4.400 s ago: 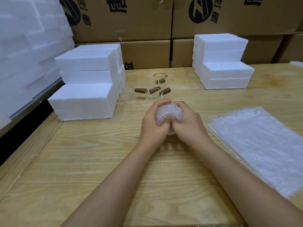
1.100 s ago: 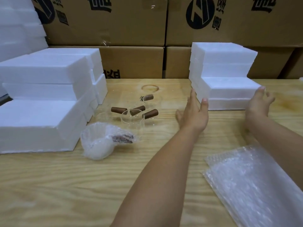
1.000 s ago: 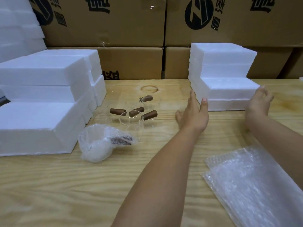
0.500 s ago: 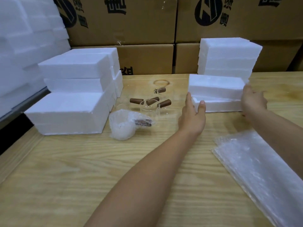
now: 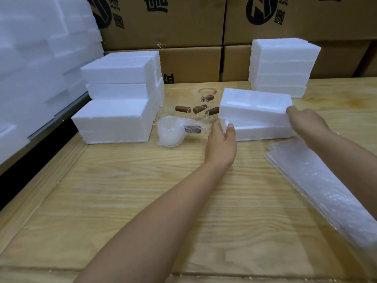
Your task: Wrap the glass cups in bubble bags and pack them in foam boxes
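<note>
Head view has me with a foam box (image 5: 255,113) clasped end to end. My left hand (image 5: 222,139) pinches its left end, thumb on the near face and fingers round the corner. My right hand (image 5: 306,123) wraps its right end, fingers hidden behind the foam. The box's long axis runs straight across from one palm to the other. It sits low over the table (image 5: 142,190), and I cannot tell whether its underside touches. A seam runs along its near face, so I judge it to be lid on base, and opening it looks like the next job. After that, everything turns on the wrapped cup (image 5: 175,131). It lies on the table just outside my left hand, apart from it, with its brown handle pointing back toward my left thumb. My left hand is much the nearer, since the right has the whole box between it and the cup. The bare glass cups (image 5: 195,109) stand beyond my left fingertips, close to the box's far left corner. The bubble bags (image 5: 326,190) lie beneath my right forearm, on the near side of the grip.
</note>
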The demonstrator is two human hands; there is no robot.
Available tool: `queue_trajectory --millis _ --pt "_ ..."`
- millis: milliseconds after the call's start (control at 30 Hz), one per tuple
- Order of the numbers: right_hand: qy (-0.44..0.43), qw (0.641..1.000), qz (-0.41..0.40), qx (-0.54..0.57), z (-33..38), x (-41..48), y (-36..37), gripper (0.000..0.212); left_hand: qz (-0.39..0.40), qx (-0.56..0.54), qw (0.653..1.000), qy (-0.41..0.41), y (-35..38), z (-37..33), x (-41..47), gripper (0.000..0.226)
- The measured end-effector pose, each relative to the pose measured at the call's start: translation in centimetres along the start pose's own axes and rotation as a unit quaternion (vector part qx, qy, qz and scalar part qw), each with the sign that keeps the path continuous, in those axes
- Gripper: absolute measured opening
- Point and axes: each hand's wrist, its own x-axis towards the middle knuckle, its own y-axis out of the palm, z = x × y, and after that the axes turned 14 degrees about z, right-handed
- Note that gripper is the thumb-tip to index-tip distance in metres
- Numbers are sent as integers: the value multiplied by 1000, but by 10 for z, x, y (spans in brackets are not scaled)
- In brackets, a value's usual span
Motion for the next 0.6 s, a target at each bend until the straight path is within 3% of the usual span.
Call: queue_trajectory --millis 67,167,233,333,433,533,600 --pt "-38 999 -4 37 0 -2 0 49 -4 0 1000 3 -5 -4 1 50" --pt "-111 989 11 97 4 -5 3 14 -20 6 1000 -9 -14 -12 6 44" --pt "-125 983 16 132 9 -9 5 2 -25 -2 1000 -14 -16 -16 7 42" --pt "-124 976 1 181 10 -12 8 13 -26 -10 999 21 -16 -16 4 36" --pt "-126 973 -23 192 10 -16 15 10 -26 18 997 69 -17 -16 1 33" --pt "-113 973 -75 188 10 -16 17 44 -39 17 996 79 -21 -17 0 36" --pt "-85 969 -92 215 11 -15 13 46 -52 11 994 92 -27 -19 0 36"
